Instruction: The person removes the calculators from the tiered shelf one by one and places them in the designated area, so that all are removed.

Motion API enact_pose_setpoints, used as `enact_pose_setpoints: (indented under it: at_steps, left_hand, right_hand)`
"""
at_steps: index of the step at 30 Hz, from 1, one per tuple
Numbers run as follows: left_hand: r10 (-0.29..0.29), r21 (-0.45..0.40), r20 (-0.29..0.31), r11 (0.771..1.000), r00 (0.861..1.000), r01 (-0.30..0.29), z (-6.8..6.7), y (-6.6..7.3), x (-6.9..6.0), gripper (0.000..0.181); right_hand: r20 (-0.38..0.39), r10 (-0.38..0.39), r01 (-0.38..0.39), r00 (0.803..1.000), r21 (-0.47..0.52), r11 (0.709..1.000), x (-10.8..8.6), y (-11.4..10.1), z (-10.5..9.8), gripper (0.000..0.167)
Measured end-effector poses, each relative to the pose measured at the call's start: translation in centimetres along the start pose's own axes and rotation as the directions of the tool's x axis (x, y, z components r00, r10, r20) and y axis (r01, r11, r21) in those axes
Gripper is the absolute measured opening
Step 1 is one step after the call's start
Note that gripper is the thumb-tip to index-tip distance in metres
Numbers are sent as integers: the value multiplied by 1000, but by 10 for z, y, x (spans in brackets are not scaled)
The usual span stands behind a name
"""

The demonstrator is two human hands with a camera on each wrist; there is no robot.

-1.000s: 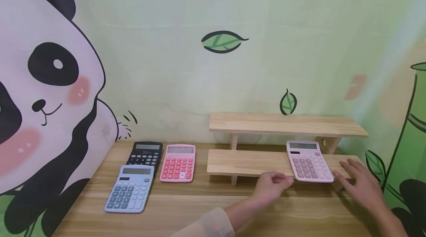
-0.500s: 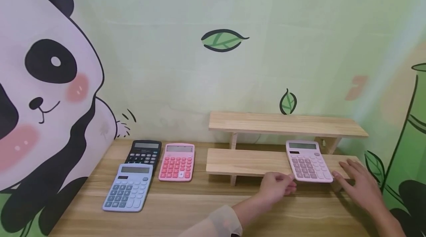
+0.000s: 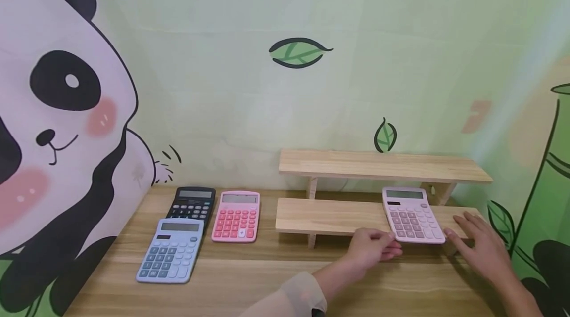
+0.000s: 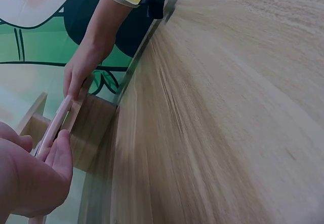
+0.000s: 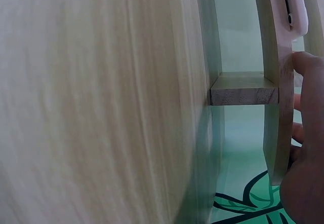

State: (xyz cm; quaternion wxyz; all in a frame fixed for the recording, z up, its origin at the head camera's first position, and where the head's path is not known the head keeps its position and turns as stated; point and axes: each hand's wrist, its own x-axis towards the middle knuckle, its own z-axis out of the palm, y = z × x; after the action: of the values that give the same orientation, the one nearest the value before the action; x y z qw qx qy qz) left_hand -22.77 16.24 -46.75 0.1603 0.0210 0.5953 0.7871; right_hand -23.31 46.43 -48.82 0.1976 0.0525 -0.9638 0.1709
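A pale pink calculator [image 3: 411, 215] lies face up on the lower tier of a two-tier wooden shelf [image 3: 329, 215], its bottom edge at the shelf's front. My left hand [image 3: 371, 248] pinches its lower left corner; in the left wrist view, thumb and fingers [image 4: 62, 155] lie on either side of the slab. To the right of the calculator, my right hand [image 3: 483, 250] rests on the shelf's end with fingers spread, its thumb close to the lower right corner. The right wrist view shows the calculator's edge [image 5: 298, 11] just apart from that hand.
On the left of the wooden table [image 3: 249, 282] lie a light blue calculator [image 3: 171, 252], a black calculator [image 3: 195, 201] partly behind it, and a bright pink calculator [image 3: 236, 218]. The upper shelf tier [image 3: 378, 164] stands behind, against a panda-printed backdrop [image 3: 213, 84].
My left hand has shifted slightly right, its fingers reaching further under the calculator's corner. The calculator and my right hand have stayed in place. The view has shifted a little.
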Motion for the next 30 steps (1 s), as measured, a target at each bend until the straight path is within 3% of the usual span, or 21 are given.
enact_pose_setpoints:
  at_steps: [11,23,27,30]
  left_hand:
    - [-78,-39,29,996,997,79,8,-1,5,19]
    - [-72,-123,-55,990,996,64,20,-6,8,11]
    - [-60,-145,-43,988,997,53,14,-11,7,9]
    - [-47,-162,-3,986,999,46,2,-15,5,9]
  right_hand:
    - [19,15,-15,1000,-6,1000,1,1,-1,67]
    - [11,11,-11,1000,-10,1000,1,1,-3,66]
    - [11,7,-7,1000,-4,1000,1,0,-2,66]
    - [12,7,-7,1000,-7,1000,1,0,-1,66]
